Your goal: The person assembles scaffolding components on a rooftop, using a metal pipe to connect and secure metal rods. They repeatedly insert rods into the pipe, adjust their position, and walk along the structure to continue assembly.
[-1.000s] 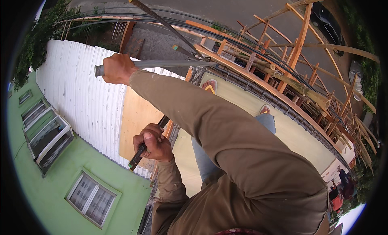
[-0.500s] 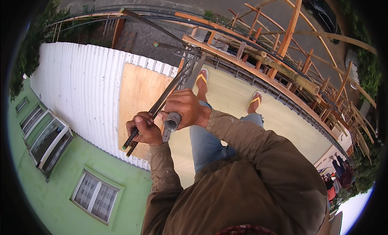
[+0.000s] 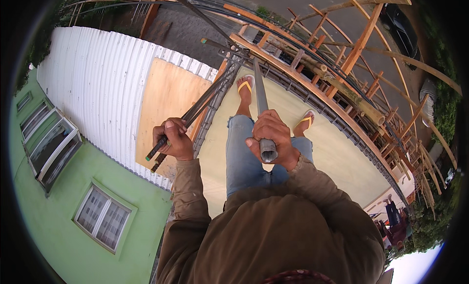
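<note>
My left hand (image 3: pixel 175 139) is closed around a dark steel rebar (image 3: pixel 155 151) with a green tip. A second dark bar runs close beside it; whether my fingers hold that one too is hard to tell. Both bars slant up and away toward the far corner of the rebar frame (image 3: pixel 217 101). In front of my legs, my right hand (image 3: pixel 274 137) grips a grey metal pipe (image 3: pixel 258 86) near its open near end. The pipe points away from me, its far end near that same corner. The two hands are well apart.
My sandalled feet stand on a pale slab (image 3: pixel 322 157) edged by rebar and an orange wooden board (image 3: pixel 312 86). Cables and bamboo and timber scaffolding (image 3: pixel 351 59) lie beyond. A white corrugated roof (image 3: pixel 97 84), plywood (image 3: pixel 171 93) and a green wall (image 3: pixel 63 186) are left. People (image 3: pixel 393 223) are at lower right.
My right hand has moved right with the pipe, away from my left hand and the dark bars. The pipe now shows along its length. My left hand keeps its grip.
</note>
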Motion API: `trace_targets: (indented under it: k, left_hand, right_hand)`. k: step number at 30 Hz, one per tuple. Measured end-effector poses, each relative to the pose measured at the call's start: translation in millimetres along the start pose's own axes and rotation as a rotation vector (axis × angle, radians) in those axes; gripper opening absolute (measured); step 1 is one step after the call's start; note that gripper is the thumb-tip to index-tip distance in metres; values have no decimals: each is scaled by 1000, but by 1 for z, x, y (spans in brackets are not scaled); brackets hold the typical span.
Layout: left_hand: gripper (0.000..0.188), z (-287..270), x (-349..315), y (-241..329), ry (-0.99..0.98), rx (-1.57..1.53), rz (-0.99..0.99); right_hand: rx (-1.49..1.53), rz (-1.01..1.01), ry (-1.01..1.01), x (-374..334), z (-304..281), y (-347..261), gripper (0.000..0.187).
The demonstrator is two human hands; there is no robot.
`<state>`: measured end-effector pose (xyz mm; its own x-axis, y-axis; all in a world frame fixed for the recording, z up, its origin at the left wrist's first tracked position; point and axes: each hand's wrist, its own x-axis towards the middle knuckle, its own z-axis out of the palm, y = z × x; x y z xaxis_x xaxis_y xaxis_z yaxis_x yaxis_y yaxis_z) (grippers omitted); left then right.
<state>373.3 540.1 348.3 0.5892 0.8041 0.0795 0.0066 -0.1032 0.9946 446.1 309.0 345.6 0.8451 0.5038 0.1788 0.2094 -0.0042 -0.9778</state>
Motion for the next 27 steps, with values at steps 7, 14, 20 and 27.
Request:
trace_targets:
  k: [7,14,20,27]
  left_hand:
    - [32,-7,12,-5,56,-5,60]
    - [34,18,11,-5,127,-25,111]
    - [33,24,9,-3,187,-70,66]
    - [33,20,2,-9,151,-61,57]
  right_hand:
    - [38,37,-37,-32,-44,-1,23]
    - [58,32,-122,-70,-64,4,23]
    - [101,-23,-81,-4,-61,13,23]
    - [94,-77,-153,-12,-49,13,21]
